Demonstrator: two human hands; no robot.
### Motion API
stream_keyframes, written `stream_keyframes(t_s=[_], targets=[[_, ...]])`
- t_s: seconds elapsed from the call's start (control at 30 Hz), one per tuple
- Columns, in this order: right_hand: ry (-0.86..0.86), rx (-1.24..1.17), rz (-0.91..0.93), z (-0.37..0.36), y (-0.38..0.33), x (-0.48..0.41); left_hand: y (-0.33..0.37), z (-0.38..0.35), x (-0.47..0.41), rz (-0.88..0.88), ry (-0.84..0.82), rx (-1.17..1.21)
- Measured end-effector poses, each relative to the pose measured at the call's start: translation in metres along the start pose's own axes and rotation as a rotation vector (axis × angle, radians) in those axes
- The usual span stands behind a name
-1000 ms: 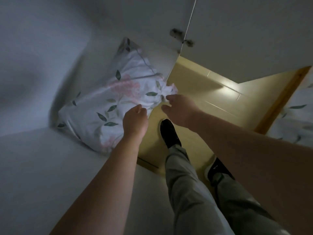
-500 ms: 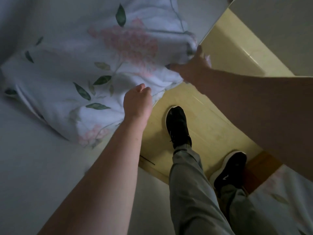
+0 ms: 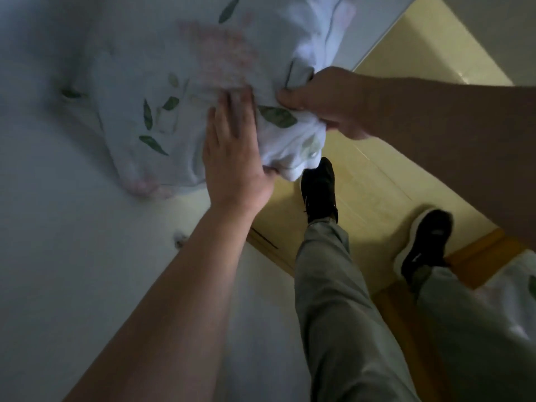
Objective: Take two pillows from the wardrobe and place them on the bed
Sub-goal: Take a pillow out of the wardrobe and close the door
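Observation:
A white pillow printed with pink flowers and green leaves lies on the white wardrobe shelf, its near corner hanging over the shelf edge. My left hand presses flat on the pillow's near side, fingers spread, thumb hooked under the overhanging edge. My right hand is closed on a bunch of the pillow's fabric at its right corner. At the lower right, a strip of the bed shows with the same floral cover.
My two legs in grey trousers and black shoes stand on the yellow floor between wardrobe and bed. A wooden bed frame edge runs by my right foot. A white wardrobe door is at the upper right.
The view has come closer to the pillow. My left hand went from a loose fist beside the pillow to flat on it. My right hand closed on the corner, bunching the fabric.

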State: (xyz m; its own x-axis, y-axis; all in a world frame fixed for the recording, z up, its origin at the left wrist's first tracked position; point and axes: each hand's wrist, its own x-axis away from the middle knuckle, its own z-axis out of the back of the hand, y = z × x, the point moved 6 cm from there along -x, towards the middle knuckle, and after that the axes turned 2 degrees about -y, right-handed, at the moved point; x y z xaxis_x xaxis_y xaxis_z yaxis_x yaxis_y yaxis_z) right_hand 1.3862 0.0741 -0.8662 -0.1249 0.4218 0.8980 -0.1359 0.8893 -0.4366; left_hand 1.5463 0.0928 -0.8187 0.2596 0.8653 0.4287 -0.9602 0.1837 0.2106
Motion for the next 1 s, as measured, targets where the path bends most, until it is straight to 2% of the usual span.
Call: stream_keyframes(t_s=[0.17, 0.3, 0.43, 0.53, 0.63, 0.73, 0.83, 0.93, 1.0], targets=[[-0.152, -0.016, 0.079, -0.016, -0.01, 0.091, 0.015, 0.055, 0.045, 0.011, 0.225, 0.099], [-0.144, 0.195, 0.17, -0.005, -0.01, 0.177, 0.052, 0.107, 0.09, 0.06, 0.344, 0.087], [0.118, 0.647, 0.332, 0.025, -0.018, 0.293, 0.118, 0.165, 0.149, -0.008, 0.359, 0.071], [0.395, 0.887, 0.417, 0.052, -0.027, 0.374, 0.162, 0.214, 0.196, -0.009, 0.351, 0.085], [0.613, 0.938, 0.64, 0.072, -0.048, 0.47, 0.202, 0.27, 0.248, -0.011, 0.37, 0.24], [0.699, 0.925, 0.897, 0.076, -0.059, 0.548, 0.233, 0.319, 0.297, -0.007, 0.378, 0.426], [0.621, 0.961, 1.064, 0.071, -0.058, 0.598, 0.254, 0.346, 0.338, 0.026, 0.363, 0.543], [0.475, 1.073, 1.217, 0.052, -0.059, 0.63, 0.254, 0.36, 0.364, 0.037, 0.347, 0.682], [0.443, 1.132, 1.312, 0.039, -0.061, 0.649, 0.25, 0.372, 0.38, 0.025, 0.364, 0.726]])
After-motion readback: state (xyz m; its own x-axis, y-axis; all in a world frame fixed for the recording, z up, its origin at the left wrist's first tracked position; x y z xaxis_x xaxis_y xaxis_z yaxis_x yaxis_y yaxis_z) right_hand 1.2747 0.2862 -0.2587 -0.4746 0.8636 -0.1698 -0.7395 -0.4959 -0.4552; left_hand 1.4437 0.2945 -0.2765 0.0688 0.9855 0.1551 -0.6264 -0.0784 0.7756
